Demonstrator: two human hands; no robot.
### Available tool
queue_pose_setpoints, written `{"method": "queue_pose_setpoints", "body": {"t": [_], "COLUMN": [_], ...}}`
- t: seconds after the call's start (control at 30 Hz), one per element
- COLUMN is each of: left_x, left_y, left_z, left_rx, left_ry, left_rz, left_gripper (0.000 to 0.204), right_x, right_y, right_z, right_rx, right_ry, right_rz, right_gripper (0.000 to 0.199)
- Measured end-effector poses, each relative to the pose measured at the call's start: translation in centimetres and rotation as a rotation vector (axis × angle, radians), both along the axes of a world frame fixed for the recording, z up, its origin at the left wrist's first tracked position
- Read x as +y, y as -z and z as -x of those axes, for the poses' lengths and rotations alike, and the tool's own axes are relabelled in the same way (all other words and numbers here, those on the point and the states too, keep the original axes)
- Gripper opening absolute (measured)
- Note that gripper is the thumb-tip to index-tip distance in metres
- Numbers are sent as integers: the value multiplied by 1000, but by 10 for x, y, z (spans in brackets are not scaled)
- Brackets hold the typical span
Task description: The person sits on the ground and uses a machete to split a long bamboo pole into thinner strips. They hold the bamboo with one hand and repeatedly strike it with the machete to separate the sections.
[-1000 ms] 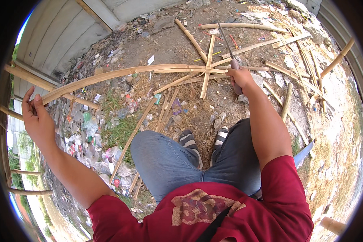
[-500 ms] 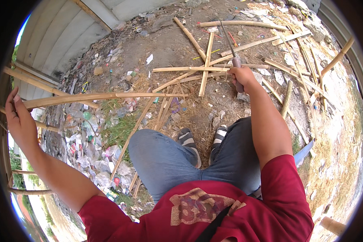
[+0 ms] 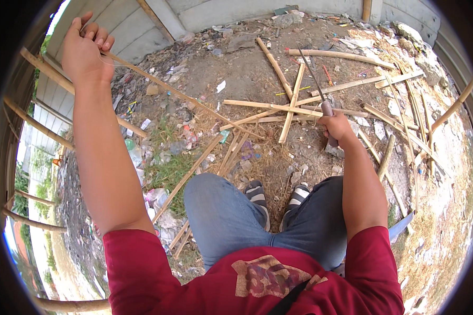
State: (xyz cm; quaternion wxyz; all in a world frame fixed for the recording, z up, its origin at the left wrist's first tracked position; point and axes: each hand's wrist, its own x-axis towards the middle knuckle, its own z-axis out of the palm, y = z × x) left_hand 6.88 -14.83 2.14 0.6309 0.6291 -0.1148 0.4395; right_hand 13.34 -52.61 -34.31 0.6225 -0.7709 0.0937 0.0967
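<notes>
My left hand (image 3: pixel 89 50), raised at the upper left, has its fingers curled around one end of a long bamboo strip (image 3: pixel 181 95). The strip slants down and right, and its far end reaches the ground in front of my feet. A thin pale fibre or thread (image 3: pixel 112 64) hangs beside that hand. In my right hand (image 3: pixel 335 126) is the brown handle of a long knife (image 3: pixel 311 71), its narrow dark blade pointing away from me. Under and beside the knife, several split bamboo strips (image 3: pixel 293 107) lie crossed on the ground.
More bamboo pieces (image 3: pixel 412 110) lie to the right, near a bluish blade (image 3: pixel 401 227) beside my right arm. Plastic litter (image 3: pixel 160 202) and grass (image 3: pixel 165 137) cover ground to the left. Bamboo poles (image 3: pixel 50 68) stand along the left side; a panel wall (image 3: pixel 215 18) closes the back.
My left hand has risen and moved right, tilting the strip from nearly level to a downward slant. The right hand keeps its hold on the knife; the whole view has shifted slightly.
</notes>
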Motion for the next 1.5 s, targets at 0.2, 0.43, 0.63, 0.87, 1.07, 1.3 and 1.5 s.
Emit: {"method": "queue_pose_setpoints", "body": {"t": [0.2, 0.43, 0.63, 0.87, 1.07, 1.3, 1.5], "left_x": [6, 30, 31, -7, -16, 9, 5], "left_y": [-8, -12, -8, 10, 6, 10, 8], "left_z": [-39, -59, -55, -50, -50, -52, -60], "left_rx": [33, 135, 107, -118, -71, -48, -32], "left_ry": [199, 1031, 1100, 567, 619, 791, 694], "left_rz": [-8, -132, -111, -12, 33, 0, 44], "left_gripper": [30, 29, 30, 37, 37, 35, 34], "right_x": [13, 44, 104, 181, 191, 177, 177], "right_y": [-9, -41, -85, -116, -28, -38, -21], "right_z": [9, 30, 60, 82, 64, 71, 60], "right_rx": [-70, -100, -174, -332, -222, 4, -39], "right_ry": [-109, -293, -347, -317, -356, -401, -410], "right_rz": [61, -21, -154, -292, -184, -291, -163], "right_gripper": [36, 37, 38, 31, 29, 26, 23]}}
